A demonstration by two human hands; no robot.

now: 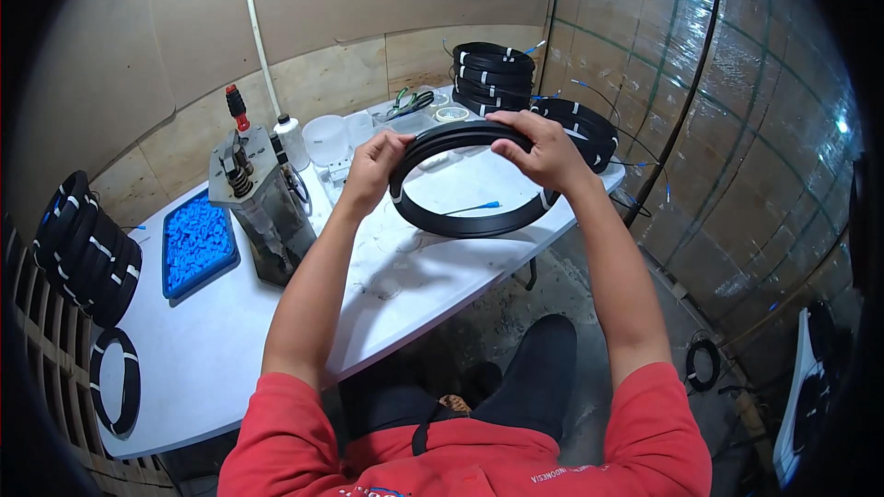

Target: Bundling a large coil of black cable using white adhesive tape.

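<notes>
A coil of black cable (470,224), tied with white bands, is held up above the white table. My left hand (373,168) pinches its upper left rim between thumb and fingers. On the upper right, my right hand (545,149) grips the coil with the thumb inside the ring and the fingers over the outside. Through the ring's opening shows a blue connector (488,205) on a thin dark cable end.
A metal hand press (267,212) stands left of my left arm, beside a blue tray (196,290) of small blue parts. Stacked black coils (493,78) stand at the back, more coils (87,248) at the far left. Pliers (410,104) and clear tubs (325,140) are behind.
</notes>
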